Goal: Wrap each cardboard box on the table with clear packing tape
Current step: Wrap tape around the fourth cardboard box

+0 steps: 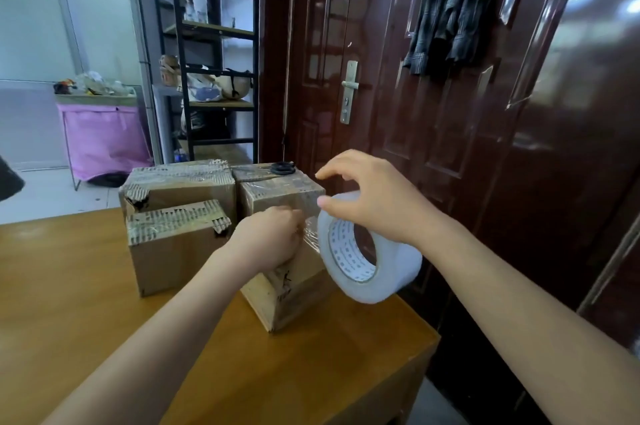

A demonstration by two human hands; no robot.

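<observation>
Hiding fingertips, left hand point(268, 237) grip on box point(287, 286)

The left hand point(266, 237) pinches the free end of clear tape against the front box point(284, 272) on the table point(86, 286). The right hand point(374, 196) grips the tape roll point(370, 251) beside it. Scissors point(282, 168) lie on a rear box point(256, 172).
</observation>
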